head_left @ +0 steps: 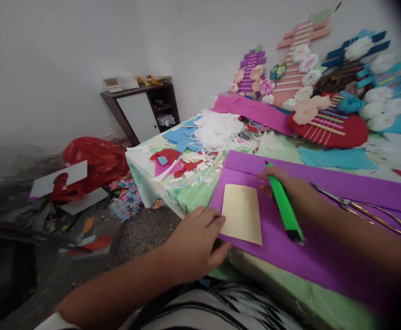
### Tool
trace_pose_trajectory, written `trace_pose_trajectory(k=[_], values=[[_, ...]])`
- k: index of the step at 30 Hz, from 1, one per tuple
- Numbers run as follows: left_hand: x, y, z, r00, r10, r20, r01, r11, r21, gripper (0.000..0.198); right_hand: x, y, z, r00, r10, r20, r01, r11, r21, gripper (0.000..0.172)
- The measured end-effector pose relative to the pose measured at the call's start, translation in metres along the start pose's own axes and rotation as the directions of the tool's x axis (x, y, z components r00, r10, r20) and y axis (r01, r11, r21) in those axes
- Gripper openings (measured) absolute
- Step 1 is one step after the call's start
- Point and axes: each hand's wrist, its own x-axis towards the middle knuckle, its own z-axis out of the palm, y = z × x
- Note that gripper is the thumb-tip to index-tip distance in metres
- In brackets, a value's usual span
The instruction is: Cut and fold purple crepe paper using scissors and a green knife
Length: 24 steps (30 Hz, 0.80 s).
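Observation:
My right hand (pixel 289 183) is closed around a thick green marker pen (pixel 282 201), its thin dark tip pointing up and away from me. Beneath it lies a large purple sheet (pixel 324 256), folded along its far side. A cream rectangular card (pixel 242 213) rests flat on the sheet's left part. My left hand (pixel 203 236) lies at the card's lower left corner, fingertips touching its edge and thumb apart. Gold-handled scissors (pixel 361 207) lie on the purple sheet, partly behind my right forearm.
Paper scraps (pixel 189 169) and a heap of white shreds (pixel 219 130) cover the table's left end. Flower-decorated paper guitars (pixel 303 68) lean on the wall. A cabinet (pixel 136 114) stands in the corner; a red plastic bag (pixel 95 158) lies on the floor.

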Motion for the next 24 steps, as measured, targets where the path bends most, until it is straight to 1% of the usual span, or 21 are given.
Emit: trace_pose_trajectory(k=[2,4,6,8,10,13,17,19,21,24], values=[[-0.008,-0.003,0.010,0.996,0.031,-0.080,-0.028,0.999,0.034,0.039,-0.002,-0.017,0.009,0.995,-0.042,0.092,0.038,0.998,0.050,0.044],[-0.016,-0.006,0.020,0.982,0.036,-0.185,-0.021,0.996,0.082,0.038,-0.002,-0.031,0.021,0.979,-0.127,0.156,0.126,0.992,0.018,0.048],[-0.023,-0.009,0.030,0.960,0.056,-0.275,-0.020,0.991,0.132,0.037,-0.001,-0.038,0.031,0.961,-0.213,0.174,0.228,0.971,-0.074,0.050],[-0.028,-0.012,0.036,0.938,0.095,-0.334,-0.039,0.985,0.169,0.037,0.000,-0.040,0.038,0.954,-0.257,0.155,0.281,0.946,-0.164,0.050],[-0.030,-0.014,0.039,0.925,0.121,-0.360,-0.057,0.981,0.184,0.036,0.001,-0.040,0.039,0.954,-0.268,0.134,0.292,0.934,-0.206,0.051],[-0.028,-0.017,0.038,0.919,0.122,-0.375,-0.062,0.984,0.168,0.031,0.001,-0.042,0.037,0.958,-0.265,0.114,0.286,0.921,-0.264,0.051],[-0.022,-0.021,0.035,0.920,0.137,-0.368,-0.083,0.984,0.158,0.025,-0.001,-0.043,0.033,0.964,-0.242,0.113,0.266,0.904,-0.335,0.058],[-0.020,-0.024,0.034,0.916,0.163,-0.366,-0.108,0.980,0.166,0.024,-0.003,-0.040,0.032,0.962,-0.251,0.111,0.275,0.895,-0.353,0.059],[-0.018,-0.028,0.033,0.904,0.190,-0.382,-0.137,0.977,0.163,0.022,-0.006,-0.035,0.029,0.961,-0.253,0.111,0.276,0.887,-0.369,0.057],[-0.016,-0.033,0.032,0.875,0.234,-0.424,-0.192,0.971,0.142,0.020,-0.014,-0.026,0.025,0.970,-0.225,0.093,0.244,0.889,-0.387,0.057]])
